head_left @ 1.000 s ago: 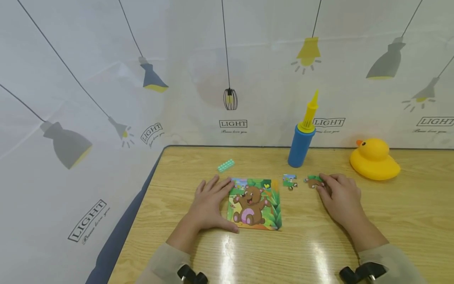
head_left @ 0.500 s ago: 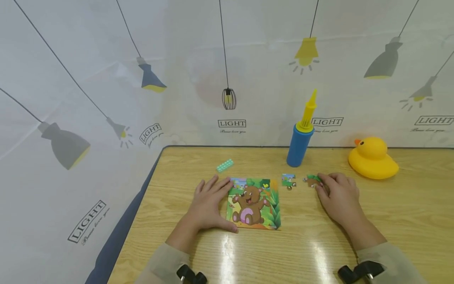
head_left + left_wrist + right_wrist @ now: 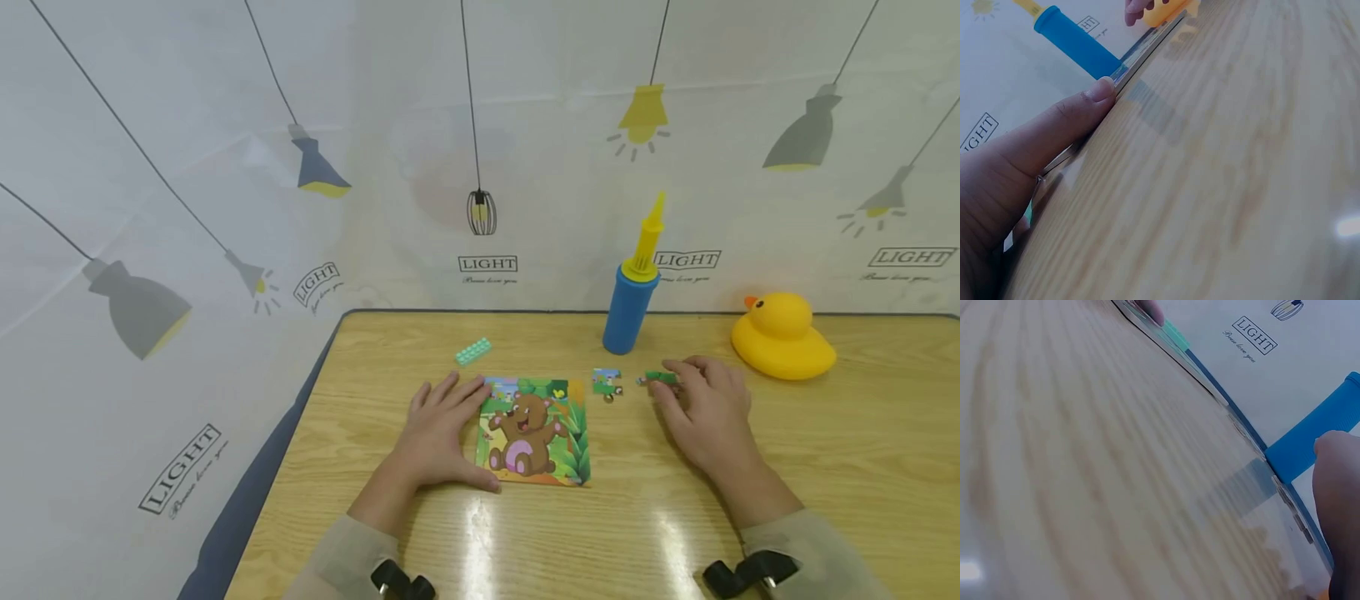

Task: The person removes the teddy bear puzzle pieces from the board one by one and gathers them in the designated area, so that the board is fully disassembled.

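In the head view, my left hand (image 3: 441, 433) lies spread at the left side of a bear jigsaw puzzle (image 3: 532, 433). Its fingertips rest at the puzzle's upper left corner and its thumb along the lower edge. My right hand (image 3: 708, 408) hovers over a loose green puzzle piece (image 3: 660, 377), thumb and forefinger apart above it and partly hiding it. In the right wrist view that piece (image 3: 1293, 512) lies flat, with the thumb (image 3: 1341, 494) raised in front. A second loose piece (image 3: 607, 382) with a blue and green print lies between puzzle and right hand.
Behind the pieces stands a blue and yellow hand pump (image 3: 632, 292). To its right sits a yellow rubber duck (image 3: 782, 337). A mint toy brick (image 3: 473, 352) lies behind the puzzle. The wooden table (image 3: 570, 542) ends at a printed backdrop (image 3: 405, 167).
My right hand has shifted slightly left, and its thumb now covers the lower part of the green puzzle piece. The left hand holds its place; the whole view has drifted a little.
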{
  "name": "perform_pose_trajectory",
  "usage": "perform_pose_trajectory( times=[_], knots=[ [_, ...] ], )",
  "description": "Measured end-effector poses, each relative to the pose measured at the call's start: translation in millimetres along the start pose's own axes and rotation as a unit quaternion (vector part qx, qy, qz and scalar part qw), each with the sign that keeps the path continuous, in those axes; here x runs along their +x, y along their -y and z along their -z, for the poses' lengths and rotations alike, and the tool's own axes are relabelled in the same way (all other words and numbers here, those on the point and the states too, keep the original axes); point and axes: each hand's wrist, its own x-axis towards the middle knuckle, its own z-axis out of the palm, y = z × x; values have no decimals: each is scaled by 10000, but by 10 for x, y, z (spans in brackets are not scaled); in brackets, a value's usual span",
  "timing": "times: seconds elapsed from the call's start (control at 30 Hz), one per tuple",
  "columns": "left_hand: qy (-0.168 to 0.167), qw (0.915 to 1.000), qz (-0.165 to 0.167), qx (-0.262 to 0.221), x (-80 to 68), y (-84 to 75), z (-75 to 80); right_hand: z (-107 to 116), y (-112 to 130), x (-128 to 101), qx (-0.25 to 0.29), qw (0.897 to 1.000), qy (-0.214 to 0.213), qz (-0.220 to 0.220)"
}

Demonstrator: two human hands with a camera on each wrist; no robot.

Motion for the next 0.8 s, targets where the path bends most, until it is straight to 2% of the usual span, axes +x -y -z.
perform_pose_trajectory(
  times=[0.2,0.33,0.8],
  knots=[
    [40,10000,60,-66,2,3,-1,-52,46,2,-84,9999,-59,-18],
    [39,9999,65,-89,-1,11,-6,-111,151,2,-123,9998,-41,147],
    [36,10000,53,-19,12,22,-30,-433,599,-28,-386,9970,583,336]
  ],
)
